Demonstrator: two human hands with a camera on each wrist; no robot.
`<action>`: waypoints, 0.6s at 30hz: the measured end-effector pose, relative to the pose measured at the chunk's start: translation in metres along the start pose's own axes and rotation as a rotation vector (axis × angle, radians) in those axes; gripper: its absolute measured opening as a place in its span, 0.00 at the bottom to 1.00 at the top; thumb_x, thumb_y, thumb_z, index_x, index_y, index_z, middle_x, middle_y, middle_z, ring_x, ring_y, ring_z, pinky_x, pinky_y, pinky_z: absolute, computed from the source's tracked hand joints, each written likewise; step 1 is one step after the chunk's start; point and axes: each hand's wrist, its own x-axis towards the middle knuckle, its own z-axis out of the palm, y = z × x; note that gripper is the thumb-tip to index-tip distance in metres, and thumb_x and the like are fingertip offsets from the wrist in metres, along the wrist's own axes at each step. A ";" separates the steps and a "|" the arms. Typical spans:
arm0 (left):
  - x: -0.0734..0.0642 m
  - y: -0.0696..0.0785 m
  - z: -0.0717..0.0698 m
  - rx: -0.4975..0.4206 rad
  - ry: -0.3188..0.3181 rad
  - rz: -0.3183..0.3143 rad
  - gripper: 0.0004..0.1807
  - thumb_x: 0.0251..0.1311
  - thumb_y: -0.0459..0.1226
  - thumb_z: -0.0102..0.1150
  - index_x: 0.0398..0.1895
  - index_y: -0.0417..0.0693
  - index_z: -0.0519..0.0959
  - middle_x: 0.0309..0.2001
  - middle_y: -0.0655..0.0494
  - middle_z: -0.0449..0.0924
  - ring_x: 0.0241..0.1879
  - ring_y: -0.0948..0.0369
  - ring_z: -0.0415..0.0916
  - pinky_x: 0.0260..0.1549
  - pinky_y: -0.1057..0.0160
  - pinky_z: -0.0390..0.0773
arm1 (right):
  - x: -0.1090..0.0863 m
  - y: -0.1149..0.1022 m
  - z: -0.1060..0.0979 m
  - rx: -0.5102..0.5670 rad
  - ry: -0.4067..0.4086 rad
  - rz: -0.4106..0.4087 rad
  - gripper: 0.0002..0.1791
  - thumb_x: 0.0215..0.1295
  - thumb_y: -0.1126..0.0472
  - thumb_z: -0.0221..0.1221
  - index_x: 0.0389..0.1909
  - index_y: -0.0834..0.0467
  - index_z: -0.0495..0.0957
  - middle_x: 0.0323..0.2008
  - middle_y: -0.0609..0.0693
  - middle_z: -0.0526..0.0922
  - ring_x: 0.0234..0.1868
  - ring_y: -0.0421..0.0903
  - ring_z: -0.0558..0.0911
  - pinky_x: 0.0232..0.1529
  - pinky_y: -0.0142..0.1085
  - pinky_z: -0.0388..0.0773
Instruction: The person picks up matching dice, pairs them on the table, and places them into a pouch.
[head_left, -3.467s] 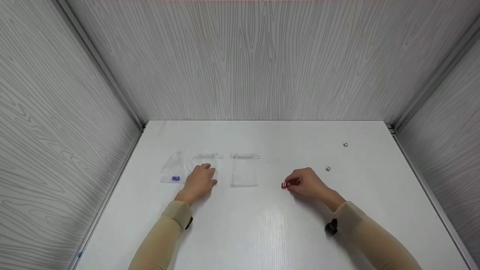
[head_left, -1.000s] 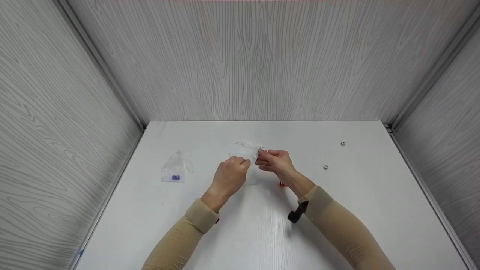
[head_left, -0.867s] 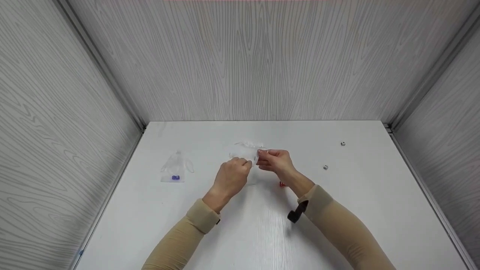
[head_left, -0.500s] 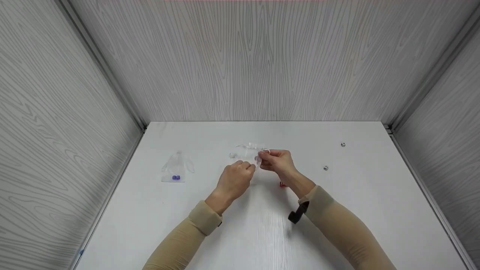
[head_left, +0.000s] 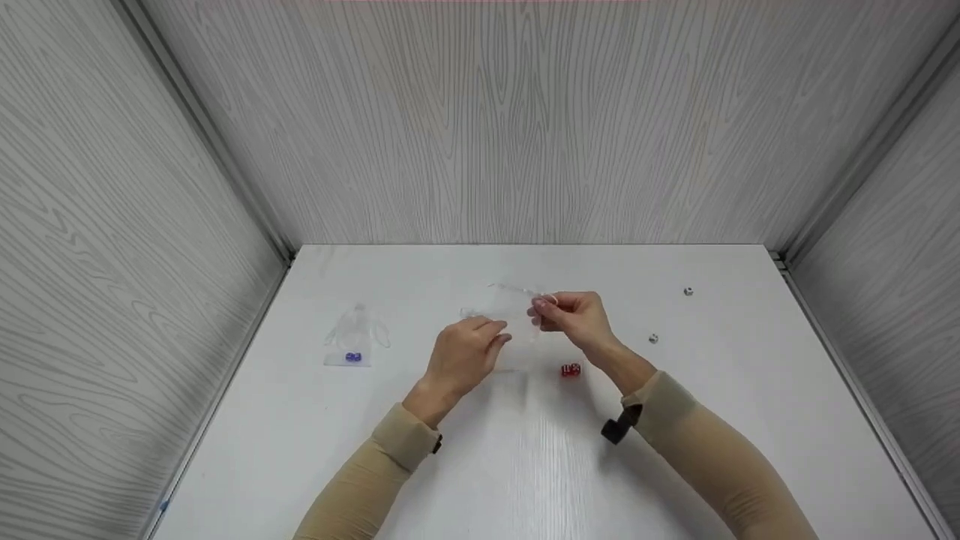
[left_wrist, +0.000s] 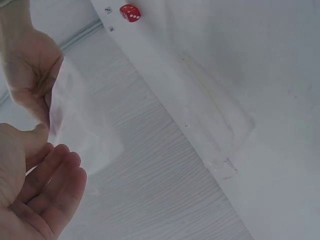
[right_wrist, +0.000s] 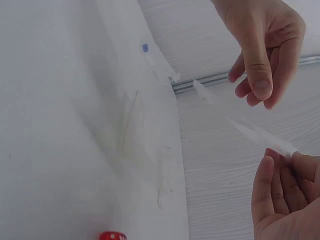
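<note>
Wood-grain walls (head_left: 480, 120) close in the back and sides; a white counter (head_left: 247, 420) carries everything else. Right hand (head_left: 574, 319) pinches the clear held bag (left_wrist: 85, 115) by its drawstring edge, thumb against fingers, likely so the thin film hangs raised off the surface with its mouth reachable. Left hand (head_left: 465, 349) just beside it, fingers loose, a little bent, gripping nothing; whether a fingertip brushes the film, cannot tell. Probably poised there to work the mouth from the other side. Beneath, a flat bag (left_wrist: 206, 120) lies on the counter, mouth toward the back wall, outline faint. Off to the left, well apart from the hands, the filled bag (head_left: 358, 330), its neck gathered, which presumably keeps the blue dice (head_left: 353, 357) in; they sit low, along its bottom. Red dice (head_left: 571, 370) together on bare counter near the right wrist, seemingly within easy reach. Farther right, a near pale die (head_left: 653, 338) and a far pale die (head_left: 688, 291), apart from each other.
</note>
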 end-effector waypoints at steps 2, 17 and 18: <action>0.002 -0.007 -0.003 -0.151 -0.002 -0.139 0.13 0.73 0.39 0.76 0.53 0.40 0.92 0.45 0.47 0.96 0.41 0.54 0.95 0.41 0.58 0.94 | -0.002 -0.002 -0.007 -0.052 -0.036 -0.060 0.11 0.79 0.67 0.68 0.52 0.71 0.91 0.39 0.45 0.97 0.39 0.37 0.94 0.47 0.33 0.94; 0.015 -0.009 0.004 -0.696 -0.050 -0.380 0.18 0.73 0.37 0.76 0.62 0.42 0.90 0.54 0.44 0.95 0.50 0.50 0.95 0.49 0.58 0.94 | -0.019 -0.012 -0.041 -0.298 -0.226 -0.382 0.08 0.74 0.79 0.65 0.48 0.76 0.90 0.44 0.77 0.91 0.43 0.28 0.92 0.48 0.24 0.90; 0.015 -0.008 0.005 -0.694 -0.050 -0.377 0.17 0.73 0.37 0.76 0.60 0.42 0.91 0.53 0.45 0.95 0.49 0.51 0.95 0.49 0.59 0.94 | -0.020 -0.012 -0.042 -0.309 -0.232 -0.393 0.08 0.74 0.78 0.66 0.47 0.75 0.91 0.43 0.77 0.91 0.43 0.28 0.92 0.48 0.24 0.90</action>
